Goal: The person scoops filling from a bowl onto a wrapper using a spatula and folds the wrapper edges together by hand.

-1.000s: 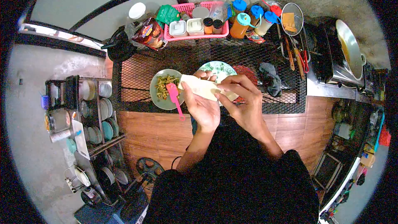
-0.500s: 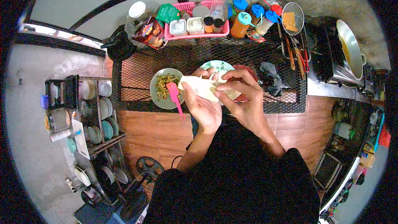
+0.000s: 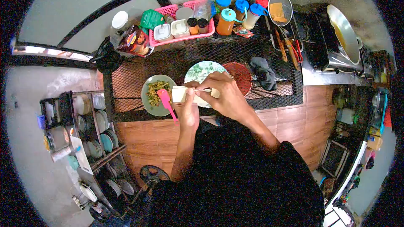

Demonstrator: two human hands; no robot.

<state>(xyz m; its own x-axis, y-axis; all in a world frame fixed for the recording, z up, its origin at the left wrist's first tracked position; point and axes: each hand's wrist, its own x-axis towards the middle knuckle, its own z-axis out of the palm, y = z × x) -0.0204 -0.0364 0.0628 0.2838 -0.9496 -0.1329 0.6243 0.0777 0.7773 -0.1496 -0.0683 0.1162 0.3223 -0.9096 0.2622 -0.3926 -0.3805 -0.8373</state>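
Above the mesh table, both hands pinch a pale, thin spring roll wrapper [image 3: 179, 93], now folded into a narrow strip. My left hand [image 3: 188, 112] holds it from below, thumb pressed on the near face. From the right, my right hand [image 3: 225, 94] grips the top edge between thumb and fingers. Whether filling lies inside the fold cannot be seen. To the left, a grey-green bowl [image 3: 156, 110] holds chopped cooked vegetables [image 3: 155, 93], and a pink spatula [image 3: 165, 99] rests over its rim. Behind my hands is a green-patterned plate [image 3: 206, 69], partly covered by them.
A red woven round mat [image 3: 240, 80] and a dark plastic bag [image 3: 264, 73] lie right of the plate. Along the back stand a pink basket [image 3: 181, 38] of jars and several sauce bottles [image 3: 226, 23]. A wide pan [image 3: 345, 33] sits on the stove at right.
The wrapper, spread across my left palm before, is now folded narrower. My left hand has turned upright with its thumb on the fold, and my right hand has shifted left and over the top edge.
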